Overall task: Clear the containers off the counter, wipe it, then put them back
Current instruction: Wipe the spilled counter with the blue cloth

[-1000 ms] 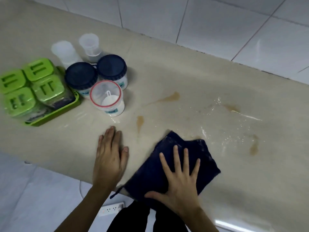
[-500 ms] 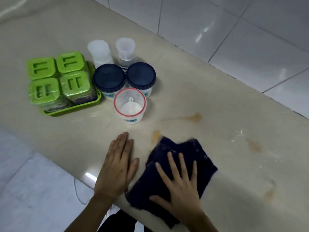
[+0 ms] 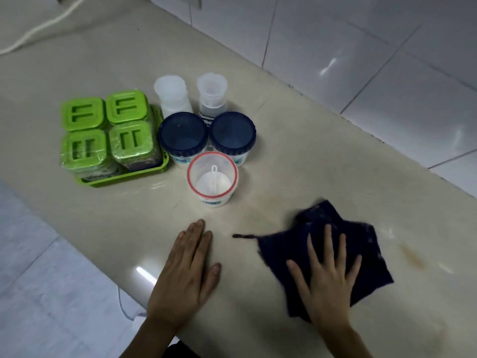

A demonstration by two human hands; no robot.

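Observation:
My right hand (image 3: 325, 277) lies flat with spread fingers on a dark blue cloth (image 3: 361, 244) on the beige counter (image 3: 296, 156). My left hand (image 3: 185, 272) rests palm down on the counter, left of the cloth, holding nothing. Behind my left hand stands a group of containers: a clear tub with a red rim (image 3: 212, 179) and a white scoop inside, two blue-lidded tubs (image 3: 182, 136) (image 3: 233, 135), two translucent white bottles (image 3: 172, 95) (image 3: 212, 95), and a green tray (image 3: 124, 177) with several green-lidded jars (image 3: 103, 130).
A brown stain (image 3: 413, 257) marks the counter right of the cloth. A white tiled wall (image 3: 361, 55) runs along the counter's far edge. A white cable (image 3: 38, 29) crosses the top left. The counter's near edge drops to a tiled floor (image 3: 38, 280) at the left.
My right hand has pushed the cloth rightward, away from my left hand, and the brown stains near the red-rimmed tub are gone. The view has shifted so the containers appear nearer the middle.

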